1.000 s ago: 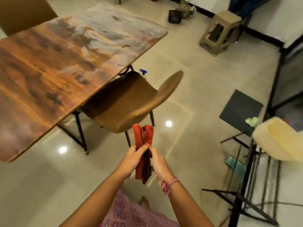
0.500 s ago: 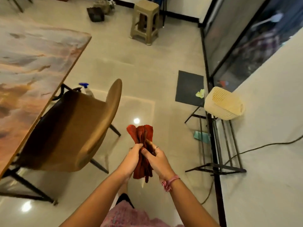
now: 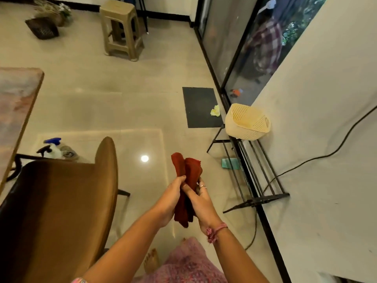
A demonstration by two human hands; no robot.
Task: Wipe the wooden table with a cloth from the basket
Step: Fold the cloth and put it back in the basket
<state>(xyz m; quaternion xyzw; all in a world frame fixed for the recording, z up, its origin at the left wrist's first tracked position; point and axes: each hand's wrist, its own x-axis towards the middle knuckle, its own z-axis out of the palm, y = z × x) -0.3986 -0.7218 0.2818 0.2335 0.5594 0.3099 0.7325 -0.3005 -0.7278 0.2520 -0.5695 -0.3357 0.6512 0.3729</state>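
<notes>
A folded red cloth (image 3: 189, 172) stands upright between both my hands, low in the middle of the view. My left hand (image 3: 170, 201) grips it from the left and my right hand (image 3: 201, 201) from the right, fingers closed around its middle. The cream plastic basket (image 3: 246, 122) sits on a black metal rack against the wall, to the right and beyond my hands. Only a corner of the wooden table (image 3: 16, 107) shows at the left edge.
A brown chair (image 3: 61, 201) stands at lower left beside the table, with a spray bottle (image 3: 53, 147) on the floor behind it. A dark mat (image 3: 199, 107) with a yellow cloth (image 3: 215, 111) lies ahead. A plastic stool (image 3: 120, 27) and a black cable (image 3: 318, 158) are farther off.
My view has swung right, away from the table toward the basket and wall. Both hands keep hold of the red cloth, which stays in front of me.
</notes>
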